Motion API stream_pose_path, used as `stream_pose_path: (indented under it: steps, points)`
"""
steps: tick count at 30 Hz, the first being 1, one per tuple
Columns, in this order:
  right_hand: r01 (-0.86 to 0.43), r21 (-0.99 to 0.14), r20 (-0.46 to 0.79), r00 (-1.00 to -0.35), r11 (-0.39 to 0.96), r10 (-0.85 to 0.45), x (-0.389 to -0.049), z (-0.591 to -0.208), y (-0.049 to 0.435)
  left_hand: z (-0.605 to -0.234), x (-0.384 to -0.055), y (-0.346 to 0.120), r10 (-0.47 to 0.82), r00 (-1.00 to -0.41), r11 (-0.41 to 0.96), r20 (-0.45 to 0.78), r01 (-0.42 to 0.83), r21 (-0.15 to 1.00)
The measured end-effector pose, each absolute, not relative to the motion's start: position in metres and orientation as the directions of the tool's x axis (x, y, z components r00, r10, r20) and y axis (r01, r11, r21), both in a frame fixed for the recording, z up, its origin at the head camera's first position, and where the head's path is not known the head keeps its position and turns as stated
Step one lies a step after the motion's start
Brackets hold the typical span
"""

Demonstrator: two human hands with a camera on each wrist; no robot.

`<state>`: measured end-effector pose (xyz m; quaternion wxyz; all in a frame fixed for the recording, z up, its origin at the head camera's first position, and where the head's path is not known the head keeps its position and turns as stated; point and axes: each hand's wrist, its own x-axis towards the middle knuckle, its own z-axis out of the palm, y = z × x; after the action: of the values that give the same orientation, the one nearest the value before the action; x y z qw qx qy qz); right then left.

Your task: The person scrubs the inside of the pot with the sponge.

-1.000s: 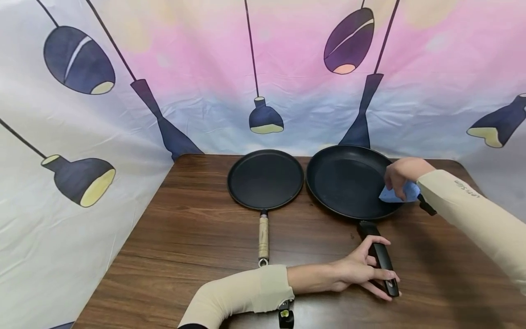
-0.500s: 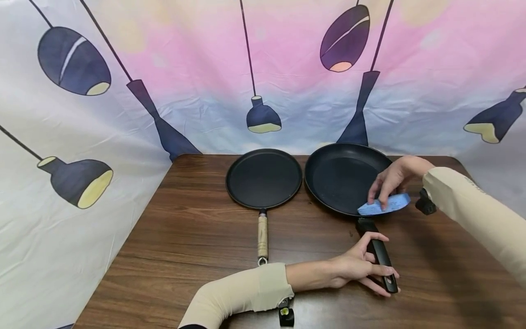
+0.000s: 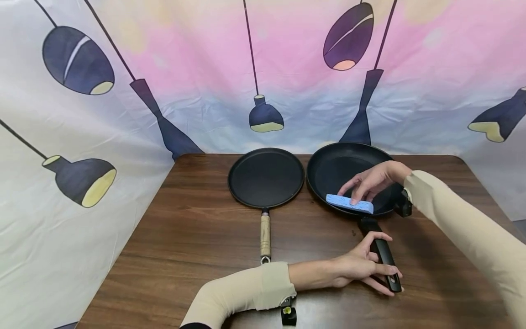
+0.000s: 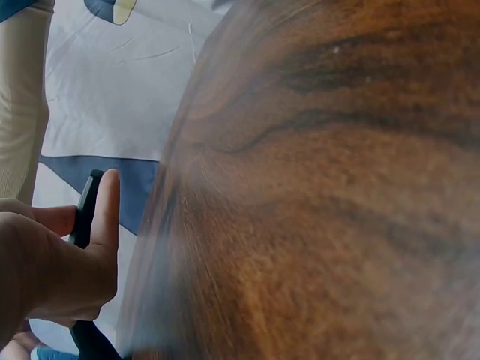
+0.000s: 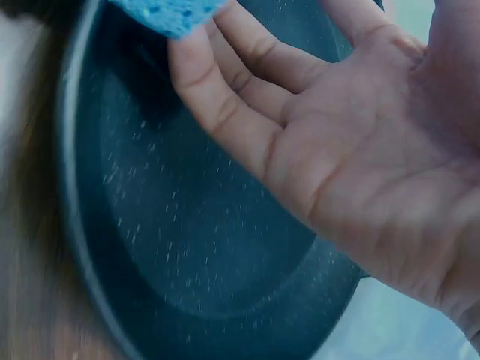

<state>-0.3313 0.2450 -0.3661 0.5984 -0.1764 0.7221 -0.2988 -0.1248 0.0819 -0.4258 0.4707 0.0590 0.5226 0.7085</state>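
Observation:
A large black frying pan (image 3: 341,169) sits at the right of the table, its black handle (image 3: 384,253) pointing toward me. My left hand (image 3: 361,265) grips that handle near its end; the left wrist view shows the left hand (image 4: 60,262) with the handle (image 4: 88,210) between thumb and fingers. Above the pan's near rim, my right hand (image 3: 371,183) pinches a blue sponge (image 3: 349,204). In the right wrist view the sponge (image 5: 169,11) shows only partly, at the fingertips of the right hand (image 5: 315,142). Small light specks cover the pan's inside (image 5: 202,217).
Left of the frying pan lies a flat black crepe pan (image 3: 266,178) with a wooden handle (image 3: 265,235), close to its rim. Both stand on a brown wooden table (image 3: 185,237). A cloth backdrop (image 3: 197,68) printed with lamps hangs behind the table.
My right hand has carried the sponge from the pan's right side along its near edge to the left. The left hand keeps its hold on the handle, and the pans stay in place.

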Motion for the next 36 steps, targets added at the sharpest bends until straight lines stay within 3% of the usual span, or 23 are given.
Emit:
stream_pose_path:
  steps: [9,22,36]
  points:
    - [0.048,-0.698,-0.696,-0.282,0.715,-0.660,-0.340,-0.374,0.229,-0.425,-0.127,0.081,0.733,-0.542,-0.018,-0.411,-0.619,0.785]
    - [0.020,-0.781,-0.549,-0.500,0.625,-0.670,-0.343,-0.383,0.218,-0.427,-0.129,0.080,0.737,-0.524,0.016,-0.426,-0.616,0.787]
    - [-0.025,-0.766,-0.500,-0.606,0.643,-0.619,-0.328,-0.362,0.247,-0.420,-0.143,0.070,0.713,-0.535,0.105,-0.454,-0.559,0.822]
